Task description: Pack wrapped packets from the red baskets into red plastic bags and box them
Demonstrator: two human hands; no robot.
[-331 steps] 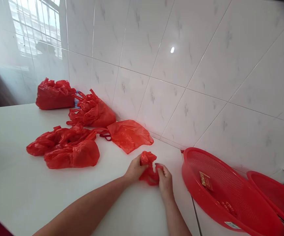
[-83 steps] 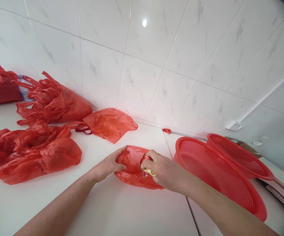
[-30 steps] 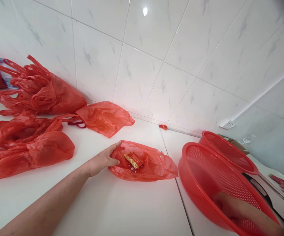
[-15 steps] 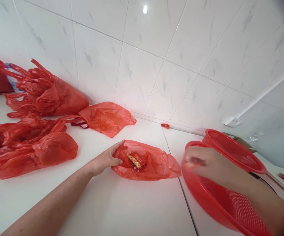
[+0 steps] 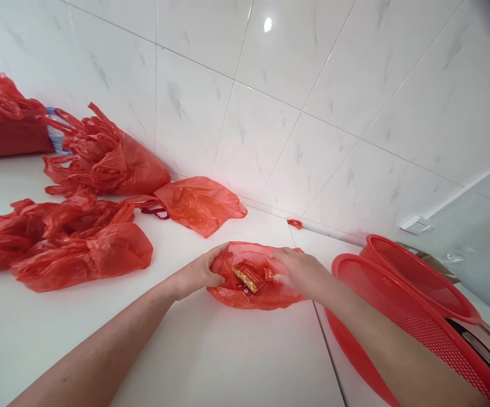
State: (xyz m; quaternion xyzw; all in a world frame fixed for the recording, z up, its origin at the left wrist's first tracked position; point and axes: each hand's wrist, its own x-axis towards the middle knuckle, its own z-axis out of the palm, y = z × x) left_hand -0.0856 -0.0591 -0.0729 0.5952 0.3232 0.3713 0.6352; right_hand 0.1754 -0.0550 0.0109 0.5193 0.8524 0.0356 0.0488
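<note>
- One camera rides on my head, looking forward and down
- It faces the tiled wall [image 5: 270,141] across the white counter [image 5: 228,350]
- It sits near: my left hand [image 5: 198,274] and right hand [image 5: 302,271], at the red bag [image 5: 248,297], lie mid-frame

Two bare arms are all that shows of the person. The left forearm [image 5: 113,339] is uncovered along its whole visible length, and so is the right forearm [image 5: 389,350]. The left grip [image 5: 198,275] and right grip [image 5: 302,271] are plain bare hands, wrists uncovered too.
</note>
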